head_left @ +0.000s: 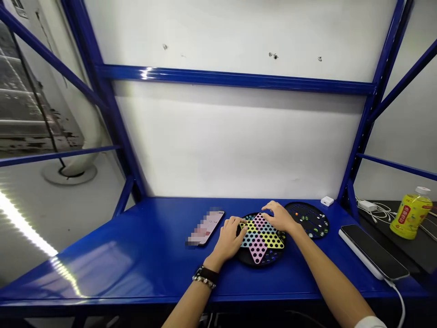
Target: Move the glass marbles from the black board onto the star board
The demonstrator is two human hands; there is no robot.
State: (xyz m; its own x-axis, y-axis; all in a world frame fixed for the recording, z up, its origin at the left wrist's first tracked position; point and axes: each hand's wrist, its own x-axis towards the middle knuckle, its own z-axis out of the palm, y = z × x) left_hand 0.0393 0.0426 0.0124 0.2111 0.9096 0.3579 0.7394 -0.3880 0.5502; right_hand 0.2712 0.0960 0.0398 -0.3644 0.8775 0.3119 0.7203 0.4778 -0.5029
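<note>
1. Head cam, looking down at a blue steel shelf deck point(136, 269): the star-shaped Chinese checkers board point(262, 239) sits near the middle of the front area, on a round black base, with pink, yellow and blue points full of holes. One pink point runs back to front, so that's roughly its long axis, tilted a little.
2. Left hand point(228, 238), with a black watch and beaded bracelet point(205, 277) on the wrist, is curled over the left edge of the star, fingertips down near the yellow point. Can't tell if it's pinching anything, since the fingers hide whatever's under them.
3. Right hand point(278, 216) is loosely spread, lying across the upper right of the star. No clear pinch there. It's the hand nearer the round black tray point(307, 220) with small marbles on it, which sits just beside the board to the right, so the tray lies off to that hand's right.
4. Around them: a phone with a blurred screen point(206, 226) left of the board, a small white box point(327, 201) behind the tray, a black phone on a white power bank point(373, 252) to the right, and a yellow-green drink bottle point(411, 214) on the dark surface beyond.
</note>
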